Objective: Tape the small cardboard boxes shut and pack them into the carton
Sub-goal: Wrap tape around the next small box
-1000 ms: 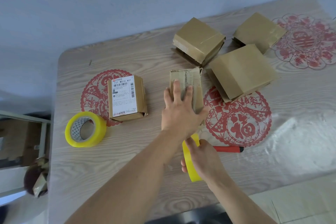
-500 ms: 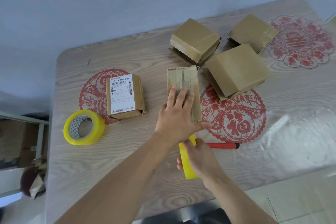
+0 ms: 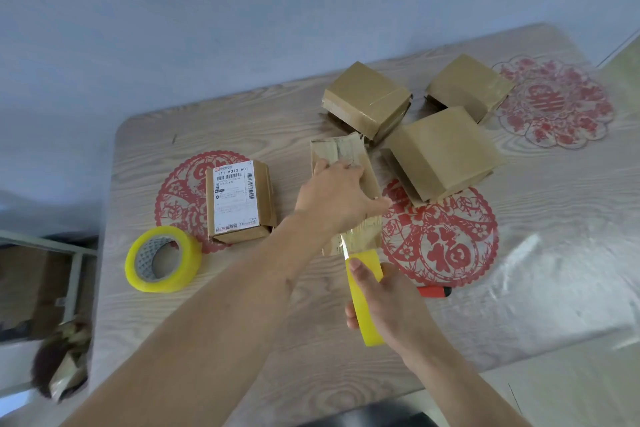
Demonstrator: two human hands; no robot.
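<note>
The clearest writing is on the white shipping label of the labelled box [image 3: 240, 199], which reads "111 W010 A01" above a barcode; the smaller print and the red logo line below are too fine to read. That box lies on the left part of the wood-grain desk [image 3: 242, 340], over a red paper-cut decal [image 3: 180, 194], its long axis running away from the person. The narrow box [image 3: 346, 177] being taped lies at the desk's middle, its long axis also running from near to far, with faded print on its top that cannot be read. The left hand [image 3: 337, 198] presses down on its top, fingers spread flat and thumb out to the right. Just nearer, the right hand [image 3: 384, 305] has its grip curled round a yellow tape roll [image 3: 365, 302] held on edge, a shiny strip of tape running from the roll up onto the narrow box's near end. A second tape roll [image 3: 162, 258] lies flat near the labelled box. Three plain boxes [image 3: 443, 149] cluster at the far right. A large red decal [image 3: 440, 239] bears the character "福", and another [image 3: 554, 102] at the far corner bears "囍". A red-handled tool [image 3: 434, 291] peeks out beside the right hand.
</note>
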